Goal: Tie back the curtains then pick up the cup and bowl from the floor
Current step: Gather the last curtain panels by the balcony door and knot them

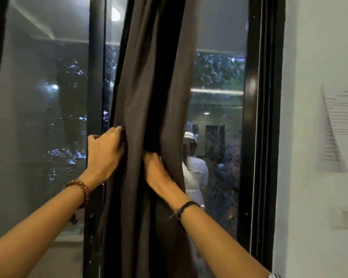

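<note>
Left hand point(103, 151) grips left edge of gathered dark curtain point(149, 87), fingers curled into fabric. Right hand point(156, 167) buried in central fold, fingers clamped on cloth. Curtain hangs bunched before black-framed window point(253, 117). Beaded bracelet point(79, 186) on left wrist, dark cord point(186, 207) on right. Paper sheet point(342, 127) on white wall point(319, 47).

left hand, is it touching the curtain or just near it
Touching. The head view shows the left hand with its fingers curled into the left edge of the dark curtain, with no gap between them.
</note>
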